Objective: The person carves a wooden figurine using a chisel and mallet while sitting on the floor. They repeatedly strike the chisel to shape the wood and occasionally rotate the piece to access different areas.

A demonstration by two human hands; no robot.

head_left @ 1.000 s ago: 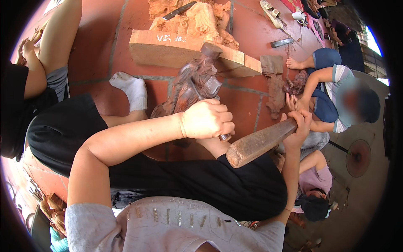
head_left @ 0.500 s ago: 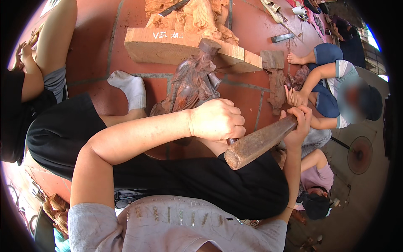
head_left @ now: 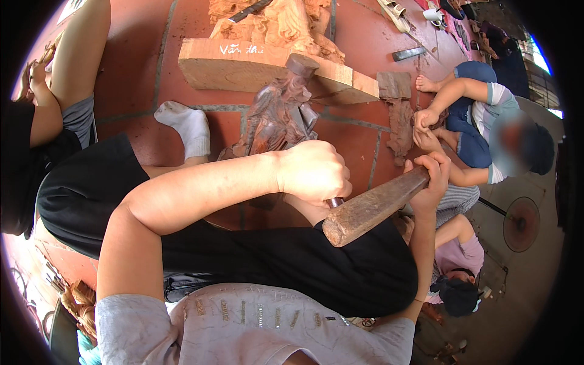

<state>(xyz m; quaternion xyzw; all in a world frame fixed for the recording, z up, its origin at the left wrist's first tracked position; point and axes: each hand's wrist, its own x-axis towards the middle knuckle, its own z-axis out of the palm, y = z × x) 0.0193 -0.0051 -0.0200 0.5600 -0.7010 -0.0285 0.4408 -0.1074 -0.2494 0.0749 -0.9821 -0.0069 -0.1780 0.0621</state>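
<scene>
My left hand [head_left: 313, 173] is closed around a chisel, whose dark butt end [head_left: 334, 202] pokes out below the fist; the blade is hidden. Just beyond the fist stands a dark reddish wood carving of a robed figure [head_left: 274, 118], its lower part covered by my hand and forearm. In my right hand [head_left: 431, 179], fingers wrap the narrow end of a wooden mallet [head_left: 371, 210], a tapered club. Its thick end is close to the chisel's butt; whether they touch, I cannot tell.
Beyond the figure lies a large pale wood carving on a thick base [head_left: 225, 73], a chisel [head_left: 249, 11] on top. A dark carved piece [head_left: 399, 125] and a flat tool [head_left: 409, 53] rest on the tiles. Co-workers sit left and right; a fan [head_left: 521, 224] is far right.
My left fist has shifted very slightly left, and the mallet's thick end has moved a little with it. At the right, the co-worker's hands have changed position.
</scene>
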